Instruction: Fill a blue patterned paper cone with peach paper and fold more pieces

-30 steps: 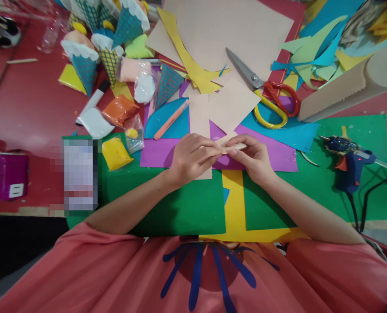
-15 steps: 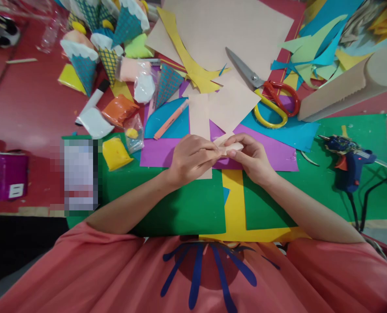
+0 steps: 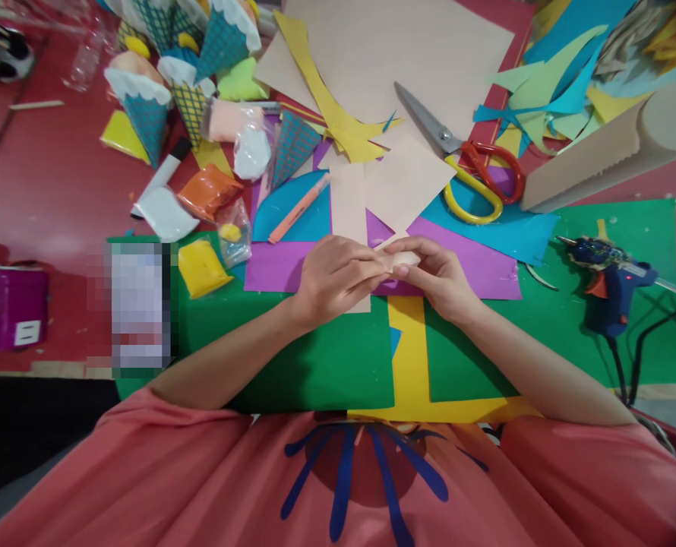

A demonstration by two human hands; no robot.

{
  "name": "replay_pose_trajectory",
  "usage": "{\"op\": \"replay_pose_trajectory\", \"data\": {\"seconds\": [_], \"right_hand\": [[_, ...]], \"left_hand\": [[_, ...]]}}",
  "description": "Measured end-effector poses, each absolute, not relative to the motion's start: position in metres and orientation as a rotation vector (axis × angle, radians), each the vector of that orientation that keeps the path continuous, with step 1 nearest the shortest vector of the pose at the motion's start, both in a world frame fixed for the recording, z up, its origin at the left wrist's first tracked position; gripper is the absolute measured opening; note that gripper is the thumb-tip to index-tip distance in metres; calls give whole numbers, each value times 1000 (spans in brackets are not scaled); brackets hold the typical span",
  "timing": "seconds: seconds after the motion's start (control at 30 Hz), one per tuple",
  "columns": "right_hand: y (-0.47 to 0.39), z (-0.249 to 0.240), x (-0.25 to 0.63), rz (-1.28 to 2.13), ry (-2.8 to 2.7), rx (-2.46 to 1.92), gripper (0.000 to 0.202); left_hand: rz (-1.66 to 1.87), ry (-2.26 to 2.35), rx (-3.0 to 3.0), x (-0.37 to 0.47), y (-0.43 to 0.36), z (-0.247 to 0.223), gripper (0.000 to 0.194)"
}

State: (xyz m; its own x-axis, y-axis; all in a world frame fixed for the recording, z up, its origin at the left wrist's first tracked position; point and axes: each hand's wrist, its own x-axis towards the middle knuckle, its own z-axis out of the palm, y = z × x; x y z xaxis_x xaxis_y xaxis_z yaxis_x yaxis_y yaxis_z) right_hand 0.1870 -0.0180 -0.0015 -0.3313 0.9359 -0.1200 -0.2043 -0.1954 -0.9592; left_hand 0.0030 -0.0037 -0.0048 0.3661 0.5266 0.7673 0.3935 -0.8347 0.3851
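Observation:
Both hands meet over a purple sheet (image 3: pixel 475 262), working on one small piece of cream paper (image 3: pixel 402 260) that looks folded or rolled. My left hand (image 3: pixel 338 277) is closed, its thumb and fingers pinching the paper's left end. On the other side, my right hand (image 3: pixel 437 273) grips the right end between thumb and fingers. Under and behind the hands lie a cream paper strip (image 3: pixel 348 201) and a larger cream piece (image 3: pixel 409 182). Parts of the small paper are hidden by the fingers.
Scissors (image 3: pixel 475 171) lie open at the upper right. A glue gun (image 3: pixel 617 285) rests on the green sheet (image 3: pixel 645 228) at right. Decorated paper cones (image 3: pixel 144 114), clay packets (image 3: pixel 204 267) and an orange marker (image 3: pixel 298 207) lie to the left. A paper roll (image 3: pixel 594 152) stands at right.
The small cream paper has turned slightly between my fingers, and my right fingers have shifted a little to the left. The other things stay where they were.

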Motion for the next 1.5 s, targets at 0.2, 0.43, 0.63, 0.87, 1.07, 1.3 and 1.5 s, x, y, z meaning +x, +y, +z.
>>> {"op": "replay_pose_trajectory", "data": {"seconds": [0.2,0.43,0.63,0.87,1.07,1.3,1.5], "right_hand": [[-18,-1,186,1667,-1209,-1003,27],[-18,2,187,1691,-1126,-1028,28],[-18,1,186,1702,-1100,-983,22],[-18,2,186,1703,-1131,-975,21],[-18,-2,186,1783,-1082,-908,21],[-18,-1,188,1867,-1038,-900,30],[-18,0,186,1891,-1012,-875,30]], "left_hand": [[1468,825,2521,2,-4,-4,9],[1468,822,2485,3,-3,-2,8],[1477,810,2485,3,-3,-1,9],[1472,798,2508,2,-3,0,6],[1457,789,2546,1,-5,-1,6],[1439,781,2617,-3,-6,3,4],[1419,751,2603,-3,-7,7,3]]}}
